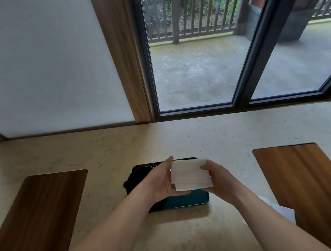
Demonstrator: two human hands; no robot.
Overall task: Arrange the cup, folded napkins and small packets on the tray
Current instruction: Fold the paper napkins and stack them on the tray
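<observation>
I am holding a folded white napkin [191, 174] up in both hands, just above the dark tray [189, 200] lying on the pale stone surface [106, 150] in front of me; my left hand [161, 180] is cupping the napkin's left edge, fingers reaching up along it and thumb curling beneath; my right hand [218, 177] is pinching the right edge, thumb on top near the upper corner and fingers tucking under; the napkin is sitting slightly skewed, one layer peeking out below the other along the near edge; my hands are hiding much of the tray, so I cannot tell what is lying on it; some white paper [282, 213] is showing beside my right forearm; two wooden panels [38, 214] are flanking me, left and right; a glass door [195, 62] is facing a terrace.
</observation>
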